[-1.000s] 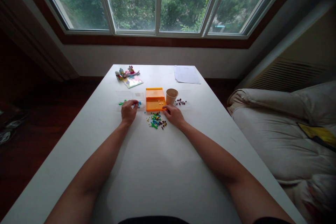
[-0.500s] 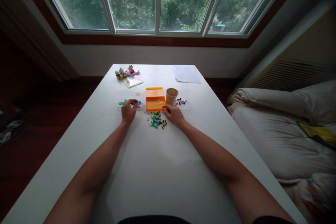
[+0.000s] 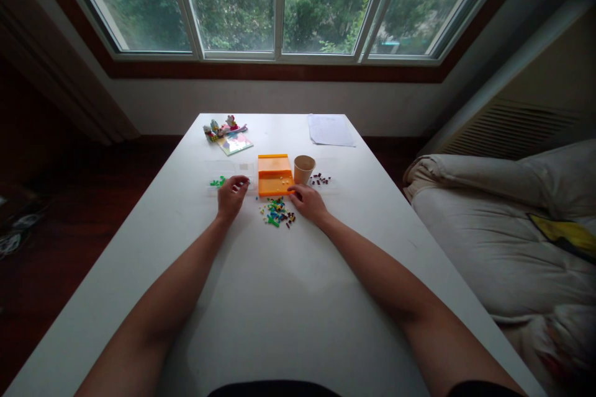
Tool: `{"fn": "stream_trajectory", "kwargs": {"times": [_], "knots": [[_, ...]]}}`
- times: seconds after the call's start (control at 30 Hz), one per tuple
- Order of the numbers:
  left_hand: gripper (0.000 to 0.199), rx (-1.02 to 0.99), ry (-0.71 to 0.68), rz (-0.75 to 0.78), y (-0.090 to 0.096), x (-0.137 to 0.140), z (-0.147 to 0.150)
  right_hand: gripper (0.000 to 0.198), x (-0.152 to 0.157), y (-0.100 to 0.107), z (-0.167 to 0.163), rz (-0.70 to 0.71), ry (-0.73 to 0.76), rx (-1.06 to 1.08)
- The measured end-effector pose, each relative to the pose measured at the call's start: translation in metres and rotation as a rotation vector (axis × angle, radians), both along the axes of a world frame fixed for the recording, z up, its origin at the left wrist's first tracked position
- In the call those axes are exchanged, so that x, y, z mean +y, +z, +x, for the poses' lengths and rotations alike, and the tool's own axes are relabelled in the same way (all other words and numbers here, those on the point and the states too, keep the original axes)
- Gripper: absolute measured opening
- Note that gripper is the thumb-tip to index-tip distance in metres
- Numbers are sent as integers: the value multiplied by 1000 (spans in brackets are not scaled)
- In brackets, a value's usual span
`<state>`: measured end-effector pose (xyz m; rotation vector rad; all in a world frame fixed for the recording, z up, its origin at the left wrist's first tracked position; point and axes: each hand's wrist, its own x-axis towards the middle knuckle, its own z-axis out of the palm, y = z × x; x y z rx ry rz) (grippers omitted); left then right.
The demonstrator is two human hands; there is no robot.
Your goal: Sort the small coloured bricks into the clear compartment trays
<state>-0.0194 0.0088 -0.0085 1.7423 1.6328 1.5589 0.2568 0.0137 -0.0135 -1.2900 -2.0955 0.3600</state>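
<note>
Two hands rest on the white worktop [image 3: 279, 298]. We note the left hand [image 3: 231, 194] curled, its fingertips pinched at a clear tray [image 3: 223, 169] beside small green bricks [image 3: 216, 183]; what it grips we cannot tell. Right hand [image 3: 308, 201] lies loosely curled, fingers touching the orange tray [image 3: 274, 169] edge, just beside the mixed brick pile [image 3: 278, 211]. Paper cup [image 3: 304, 169] stands behind it.

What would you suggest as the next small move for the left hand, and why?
Probably lower the left hand to set down what its fingers pinch, which is too small to identify. It hovers over the clear tray near the green pieces, while the right hand rests by the mixed pile.
</note>
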Motion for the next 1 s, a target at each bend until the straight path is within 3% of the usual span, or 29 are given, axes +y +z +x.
{"fn": "stream_trajectory", "kwargs": {"times": [0.33,0.7,0.87,1.0], "knots": [[13,213,-127,-41,10,-13,20,22,-1,2,0,-12,-6,3],[26,-95,-203,-214,0,-5,30,21,0,2,0,-11,-3,1],[22,84,-141,-170,4,-10,26,21,0,0,0,-10,0,8],[18,287,-191,-130,10,-14,28,23,1,-1,0,14,10,32]]}}
